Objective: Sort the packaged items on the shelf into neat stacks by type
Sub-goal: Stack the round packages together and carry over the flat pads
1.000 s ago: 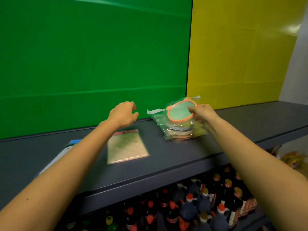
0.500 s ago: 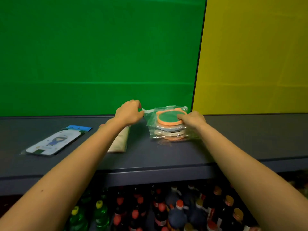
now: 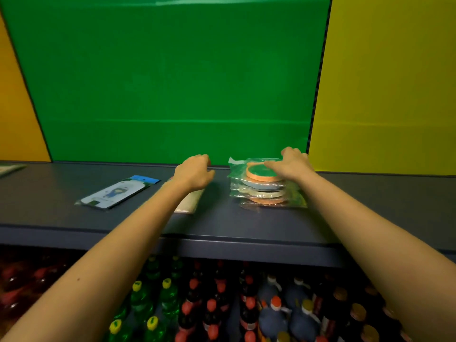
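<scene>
One stack of round packs (image 3: 264,185) is made on shelf (image 3: 370,206), touched on top by right hand (image 3: 292,164); grip cannot be told. Left hand (image 3: 195,172) fingers are curled, nothing held. Flat pack (image 3: 188,203), card pack (image 3: 116,192) are left unsorted.

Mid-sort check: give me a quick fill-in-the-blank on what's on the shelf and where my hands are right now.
The right hand rests on the stack of bagged discs, whose top disc has an ____ rim.
The beige packet is partly hidden by the ____ arm.
The white package has a ____ header strip.
Below the shelf stand rows of ____.
Missing words: orange; left; blue; bottles.
</scene>
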The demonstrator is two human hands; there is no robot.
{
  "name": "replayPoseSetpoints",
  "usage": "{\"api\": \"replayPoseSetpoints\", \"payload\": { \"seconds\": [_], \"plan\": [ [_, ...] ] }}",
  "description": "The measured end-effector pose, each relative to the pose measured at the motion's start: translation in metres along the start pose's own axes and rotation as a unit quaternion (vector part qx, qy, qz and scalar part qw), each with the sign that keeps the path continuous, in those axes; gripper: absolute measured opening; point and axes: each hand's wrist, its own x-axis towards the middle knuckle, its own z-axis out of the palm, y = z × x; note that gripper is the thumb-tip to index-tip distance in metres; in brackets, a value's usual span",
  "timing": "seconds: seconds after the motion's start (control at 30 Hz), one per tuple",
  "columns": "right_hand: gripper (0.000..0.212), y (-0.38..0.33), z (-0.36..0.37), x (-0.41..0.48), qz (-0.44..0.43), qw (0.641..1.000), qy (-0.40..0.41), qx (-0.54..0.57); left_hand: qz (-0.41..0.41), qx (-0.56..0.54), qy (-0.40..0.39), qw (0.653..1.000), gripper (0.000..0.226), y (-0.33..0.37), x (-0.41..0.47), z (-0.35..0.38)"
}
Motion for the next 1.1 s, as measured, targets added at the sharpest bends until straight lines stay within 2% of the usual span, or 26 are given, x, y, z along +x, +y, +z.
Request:
{"api": "replayPoseSetpoints", "payload": {
  "seconds": [0.2, 0.4, 0.57, 0.83, 1.1],
  "plan": [
    [0.055, -0.062, 0.017, -0.006, -0.141, 0.99, -0.013, 0.012, -0.072, 0.05, 0.03, 0.996, 0.038, -0.044, -0.028, -0.021],
    [0.054, -0.149, 0.064, -0.034, -0.269, 0.96, -0.071, -0.003, -0.167, 0.082, 0.058, 0.981, 0.033, -0.122, -0.08, -0.054],
    [0.052, -0.23, 0.101, -0.066, -0.342, 0.933, -0.108, 0.004, -0.236, 0.103, 0.068, 0.964, 0.035, -0.202, -0.13, -0.089],
    [0.049, -0.368, 0.158, -0.124, -0.397, 0.904, -0.157, 0.025, -0.285, 0.148, 0.078, 0.944, 0.031, -0.329, -0.2, -0.148],
    [0.045, -0.492, 0.212, -0.176, -0.389, 0.901, -0.188, 0.031, -0.286, 0.159, 0.083, 0.941, 0.032, -0.452, -0.249, -0.193]
  ]
}}
